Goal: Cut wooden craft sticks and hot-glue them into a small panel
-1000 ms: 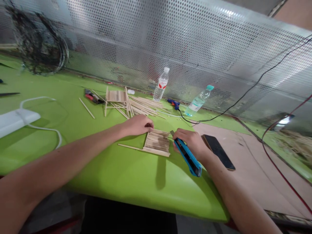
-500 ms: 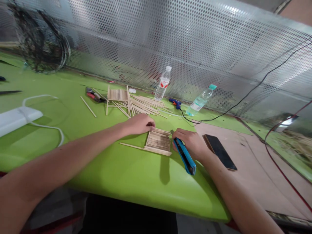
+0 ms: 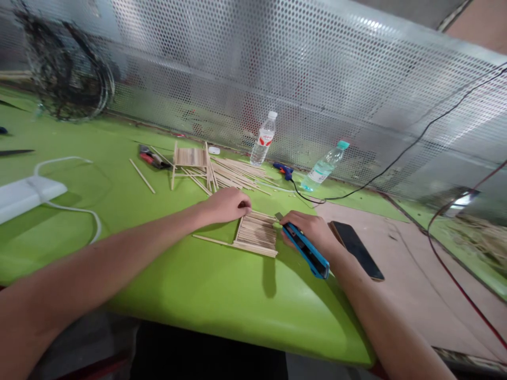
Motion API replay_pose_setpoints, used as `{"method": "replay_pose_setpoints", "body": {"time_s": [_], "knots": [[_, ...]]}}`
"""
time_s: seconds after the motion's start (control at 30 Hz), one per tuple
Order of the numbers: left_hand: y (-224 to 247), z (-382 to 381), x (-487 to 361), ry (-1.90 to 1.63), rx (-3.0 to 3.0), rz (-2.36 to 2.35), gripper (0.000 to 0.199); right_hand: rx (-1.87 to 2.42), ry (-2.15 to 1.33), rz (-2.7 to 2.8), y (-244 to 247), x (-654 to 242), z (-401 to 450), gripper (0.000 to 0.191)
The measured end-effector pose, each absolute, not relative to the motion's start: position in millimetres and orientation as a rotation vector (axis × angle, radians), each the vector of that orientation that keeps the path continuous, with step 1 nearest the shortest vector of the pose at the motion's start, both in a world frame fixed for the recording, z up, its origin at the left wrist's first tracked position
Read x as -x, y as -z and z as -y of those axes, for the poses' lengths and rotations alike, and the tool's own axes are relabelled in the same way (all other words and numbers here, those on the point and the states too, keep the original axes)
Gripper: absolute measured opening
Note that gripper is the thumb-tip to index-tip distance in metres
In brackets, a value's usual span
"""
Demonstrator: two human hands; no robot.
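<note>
A flat panel of thin wooden sticks [image 3: 256, 232] lies on the green table [image 3: 190, 295], with one long stick [image 3: 212, 240] reaching out to the left along its near edge. My left hand [image 3: 229, 204] has its fingers closed on the panel's far left corner. In my right hand [image 3: 303, 227] is a blue utility knife [image 3: 307, 250], its blade out and pointing at the panel's far right corner. Whether the blade touches the wood, I cannot tell.
Behind are a small stick frame [image 3: 190, 157], loose sticks [image 3: 237, 171], pliers [image 3: 152, 157], a blue glue gun [image 3: 284, 170] and two bottles [image 3: 263, 141] [image 3: 322, 168]. A phone [image 3: 356, 248] lies right of my right hand. A white power strip [image 3: 27, 195] sits at left.
The knife in my right hand has turned, its rear end swinging right. My left hand stays at the panel's corner.
</note>
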State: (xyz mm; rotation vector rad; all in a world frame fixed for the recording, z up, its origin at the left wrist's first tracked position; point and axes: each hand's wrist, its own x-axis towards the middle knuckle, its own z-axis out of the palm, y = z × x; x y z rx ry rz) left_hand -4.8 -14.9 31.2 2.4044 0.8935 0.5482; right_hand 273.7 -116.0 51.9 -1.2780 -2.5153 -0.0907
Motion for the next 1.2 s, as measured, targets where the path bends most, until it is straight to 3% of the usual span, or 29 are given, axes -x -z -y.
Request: {"method": "replay_pose_setpoints", "body": {"time_s": [0.8,1.2], "knots": [[-36.4,27.8,-6.9,-0.421,-2.815,-0.959,0.029,1.222,-0.019,2.403,-52.2,-279.3,107.4,0.014],[-38.2,39.2,-15.1,-0.374,-2.866,-0.884,0.06,1.201,-0.028,2.381,-51.6,-276.5,107.2,0.013]]}}
